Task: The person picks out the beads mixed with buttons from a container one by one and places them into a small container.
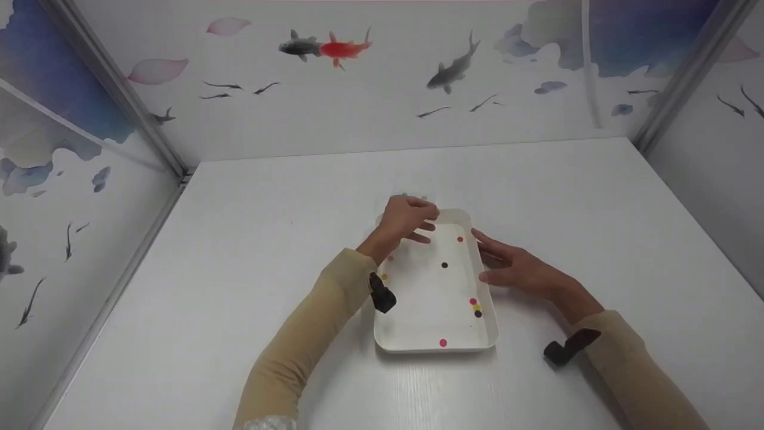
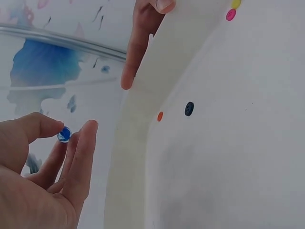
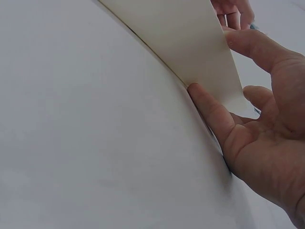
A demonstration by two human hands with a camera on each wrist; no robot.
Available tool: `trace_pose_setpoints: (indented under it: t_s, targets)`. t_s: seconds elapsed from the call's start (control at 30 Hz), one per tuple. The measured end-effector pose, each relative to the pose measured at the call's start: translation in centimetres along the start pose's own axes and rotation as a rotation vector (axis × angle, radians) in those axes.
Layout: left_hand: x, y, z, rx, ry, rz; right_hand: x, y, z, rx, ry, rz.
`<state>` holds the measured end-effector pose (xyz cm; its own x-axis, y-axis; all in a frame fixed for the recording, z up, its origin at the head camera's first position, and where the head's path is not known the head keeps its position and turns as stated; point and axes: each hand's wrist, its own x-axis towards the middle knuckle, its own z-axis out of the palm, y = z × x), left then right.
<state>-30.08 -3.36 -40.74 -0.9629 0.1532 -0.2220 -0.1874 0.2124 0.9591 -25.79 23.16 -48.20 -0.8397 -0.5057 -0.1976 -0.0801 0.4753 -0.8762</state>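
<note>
My left hand (image 1: pixel 407 218) is over the far left part of a white rectangular tray (image 1: pixel 436 345). Between thumb and fingertip it pinches a small clear-and-blue marble (image 2: pixel 64 134), which the hand hides in the head view. Several small round buttons lie in the tray: a black button (image 1: pixel 444 265) near the middle, a red button (image 1: pixel 460 239) farther back and a pink button (image 1: pixel 443 343) by the near wall. Against the tray's right side rests my right hand (image 1: pixel 525 272), its extended fingers and thumb touching the outer wall.
Small teal and pale round things (image 1: pixel 424 197) lie just beyond the tray's far end, partly behind the left hand. A pink, yellow and black button cluster (image 1: pixel 477 307) sits along the right inner wall. Printed panels (image 1: pixel 382 113) enclose the white table (image 1: pixel 268 227).
</note>
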Motion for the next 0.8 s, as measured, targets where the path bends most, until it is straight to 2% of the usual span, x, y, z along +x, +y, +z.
trace_pose_setpoints:
  t_s: [0.33, 0.6, 0.8]
  targets:
    - [0.7, -0.4, -0.3, -0.045, 0.065, 0.033, 0.0, -0.1, 0.0, 0.031, -0.002, -0.004]
    - [1.4, -0.6, -1.5, -0.057, 0.095, 0.074, 0.1, -0.1, 0.0, -0.001, -0.003, -0.017]
    - [2.0, -0.9, -1.7, -0.049, 0.141, 0.092, 0.0, -0.1, -0.1, -0.015, 0.005, -0.007]
